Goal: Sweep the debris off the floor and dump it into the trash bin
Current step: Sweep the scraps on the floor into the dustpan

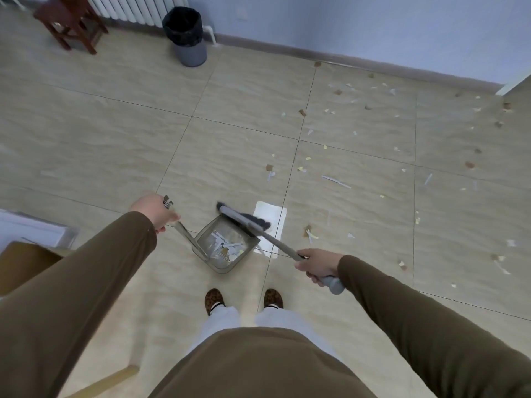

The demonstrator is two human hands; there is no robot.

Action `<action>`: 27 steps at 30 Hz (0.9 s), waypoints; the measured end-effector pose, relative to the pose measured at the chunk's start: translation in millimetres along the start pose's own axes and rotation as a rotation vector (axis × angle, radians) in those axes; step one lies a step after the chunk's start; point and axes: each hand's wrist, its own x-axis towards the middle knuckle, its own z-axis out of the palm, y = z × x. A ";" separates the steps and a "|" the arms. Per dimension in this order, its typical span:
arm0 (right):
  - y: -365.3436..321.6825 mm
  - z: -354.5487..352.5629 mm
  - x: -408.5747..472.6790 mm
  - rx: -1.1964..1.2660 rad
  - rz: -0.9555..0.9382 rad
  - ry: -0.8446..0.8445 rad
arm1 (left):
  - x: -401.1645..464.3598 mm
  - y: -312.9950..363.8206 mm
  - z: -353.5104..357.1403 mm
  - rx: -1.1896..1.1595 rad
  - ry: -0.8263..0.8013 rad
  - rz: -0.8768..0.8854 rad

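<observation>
You've got the tiled floor (244, 90) ahead with debris (373, 116) strewn over its right side, and the trash bin (188, 38) well apart by the far wall, so dumping waits. The dustpan (227, 248) sits mouth-forward before your feet, already holding scraps, your left hand (152, 211) curled round its upright handle to steady it. Your right hand (319, 265) clamps the broom (244, 219) low, bristles at the pan's lip, seemingly over a white sheet (270, 222).
</observation>
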 end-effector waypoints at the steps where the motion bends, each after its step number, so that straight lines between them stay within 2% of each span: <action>1: 5.4 -7.5 -8.9 0.052 -0.003 -0.025 | -2.0 0.9 1.2 -0.004 -0.005 -0.001; 3: 15.2 -20.4 -29.4 0.128 -0.023 -0.052 | -3.7 1.1 2.5 -0.015 -0.008 0.000; 7: 30.6 -22.6 -60.5 0.104 -0.107 -0.024 | -4.1 -0.9 4.3 -0.032 -0.003 -0.006; 13: 18.5 13.9 -30.9 -0.011 -0.134 0.086 | -5.3 2.5 3.5 -0.032 -0.003 -0.013; 17: 15.5 16.6 -22.0 0.094 -0.085 0.031 | -5.0 5.3 1.7 -0.005 0.006 -0.015; 21: 44.1 -0.5 -47.0 0.225 -0.121 0.008 | -0.6 13.2 -3.5 -0.006 0.017 -0.011; 27: 55.3 -26.2 -46.4 0.223 -0.170 0.176 | 12.4 33.5 -19.8 -0.002 0.030 0.030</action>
